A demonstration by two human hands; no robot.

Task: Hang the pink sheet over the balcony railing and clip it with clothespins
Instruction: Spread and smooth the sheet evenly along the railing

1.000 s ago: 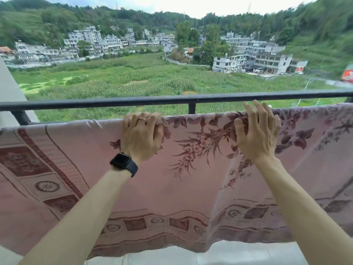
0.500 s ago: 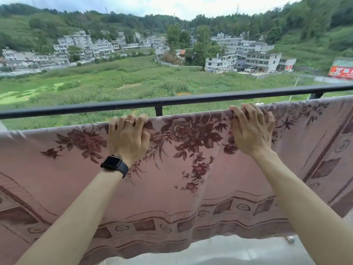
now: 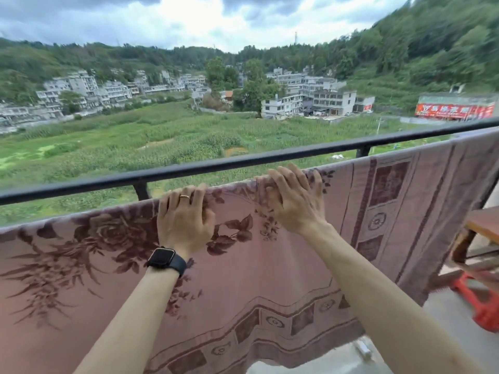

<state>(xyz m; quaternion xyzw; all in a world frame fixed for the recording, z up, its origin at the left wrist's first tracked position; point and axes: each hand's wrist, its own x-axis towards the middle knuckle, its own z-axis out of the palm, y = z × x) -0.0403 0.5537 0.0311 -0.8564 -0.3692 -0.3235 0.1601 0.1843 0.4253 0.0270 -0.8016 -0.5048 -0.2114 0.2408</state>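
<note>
My left hand [image 3: 186,220] and right hand [image 3: 294,203] both grip the top fold of the sheet [image 3: 270,279], which is draped just under the railing [image 3: 243,163]. I've shifted toward 3 o'clock and its end border now shows, so spreading seems nearly done and clipping comes next.

I count one pink sheet [image 3: 270,279] and one black railing [image 3: 243,164] with two uprights under it, a left post [image 3: 141,190] and a right post [image 3: 363,151]. Two hands are on my feed, a left hand [image 3: 185,222] and a right hand [image 3: 293,203], with one watch [image 3: 162,258] and one ring [image 3: 184,196]. Off right I make out one red stool [image 3: 480,300], one wooden piece of furniture [image 3: 483,222] and, far off, one red banner [image 3: 456,111].
</note>
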